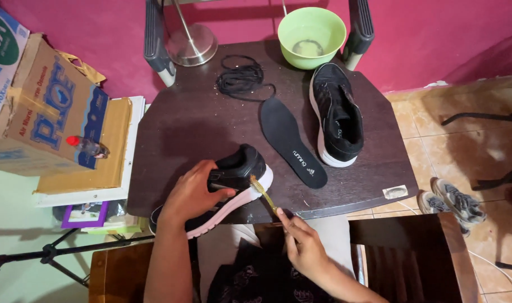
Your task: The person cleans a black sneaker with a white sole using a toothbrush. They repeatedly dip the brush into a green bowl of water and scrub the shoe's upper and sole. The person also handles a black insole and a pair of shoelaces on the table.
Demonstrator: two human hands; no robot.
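Left grip (195,191) is clamped over the heel of a black sneaker (233,179) with a pinkish-white sole, tipped on its side at the near edge of the dark worktop (188,123). Right grip (301,241) pinches a yellow toothbrush (263,193), bristles touching the shoe's heel. Further back sit the other black shoe (337,115), a loose insole (292,143), black laces (240,78) and a green bowl (312,35).

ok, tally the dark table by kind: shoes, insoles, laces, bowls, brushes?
black shoes: 2, one under the left hand at, one at
insole: 1
lace bundle: 1
green bowl: 1
yellow brush, in right hand: 1
Total: 6
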